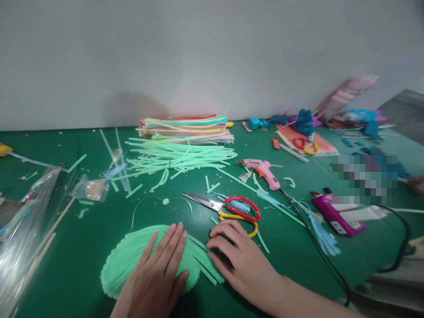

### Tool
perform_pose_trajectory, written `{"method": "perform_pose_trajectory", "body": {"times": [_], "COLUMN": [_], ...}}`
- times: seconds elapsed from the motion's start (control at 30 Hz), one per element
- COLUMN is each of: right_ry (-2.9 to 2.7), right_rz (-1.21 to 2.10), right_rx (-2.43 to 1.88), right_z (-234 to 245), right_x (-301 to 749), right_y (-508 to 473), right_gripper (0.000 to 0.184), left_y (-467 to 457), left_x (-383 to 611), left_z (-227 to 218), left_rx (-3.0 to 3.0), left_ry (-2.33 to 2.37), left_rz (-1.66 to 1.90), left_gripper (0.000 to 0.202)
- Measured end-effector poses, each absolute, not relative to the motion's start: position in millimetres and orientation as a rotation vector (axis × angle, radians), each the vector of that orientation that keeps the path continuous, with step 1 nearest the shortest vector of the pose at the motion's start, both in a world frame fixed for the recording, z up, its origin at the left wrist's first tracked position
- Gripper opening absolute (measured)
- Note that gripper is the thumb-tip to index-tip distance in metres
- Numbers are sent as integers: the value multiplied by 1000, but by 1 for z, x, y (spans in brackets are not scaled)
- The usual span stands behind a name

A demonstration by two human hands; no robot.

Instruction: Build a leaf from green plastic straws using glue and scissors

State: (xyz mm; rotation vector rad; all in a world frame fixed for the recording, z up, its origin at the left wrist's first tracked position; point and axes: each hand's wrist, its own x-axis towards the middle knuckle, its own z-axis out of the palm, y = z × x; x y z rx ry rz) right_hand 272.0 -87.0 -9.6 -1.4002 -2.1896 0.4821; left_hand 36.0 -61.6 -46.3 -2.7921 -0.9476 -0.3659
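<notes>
A mint-green fan-shaped piece made of pipe cleaners (122, 258) lies at the bottom centre, with a thin wire loop (133, 214) rising behind it. My left hand (162, 265) rests flat on this piece, fingers stretched out. Just to its right, my right hand (238, 258) is bent over the table with its fingers apart, beside several loose pipe-cleaner ends (207, 267) that stick out from the piece. Its fingertips are near those ends; whether they touch is unclear. Scissors (225, 207) with red and yellow handles lie just beyond my right hand, blades pointing left.
Loose green pipe cleaners (182, 154) lie before a multicoloured bundle (188, 128) by the wall. A pink glue gun (265, 172) trails a black cord. Blue tassels (323, 236) and a purple pack (336, 214) are on the right. Clear plastic sleeves (29, 234) cover the left.
</notes>
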Motion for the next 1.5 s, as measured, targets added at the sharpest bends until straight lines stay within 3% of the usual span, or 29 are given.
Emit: {"method": "perform_pose_trajectory", "body": {"times": [0.13, 0.3, 0.67, 1.13, 1.5], "right_ry": [-2171, -2159, -2084, -2043, -2166], "right_rz": [544, 636, 823, 801, 575], "right_rx": [-1422, -1435, -1504, -1539, -1490], "right_z": [-9, -7, -5, -4, -10], "right_x": [273, 269, 272, 269, 267], "right_y": [-84, -87, -85, -83, -82], "right_gripper": [14, 5, 14, 22, 21], "left_y": [-60, -60, -60, -61, -62], "left_x": [37, 38, 38, 37, 37], "left_z": [-46, -47, -45, -44, -43], "left_rx": [-2783, -2780, -2770, -2788, -2798], "left_ry": [-940, -947, -949, -949, -954], "left_rz": [-356, -358, -340, -353, -372], "left_gripper": [61, 60, 58, 57, 57]}}
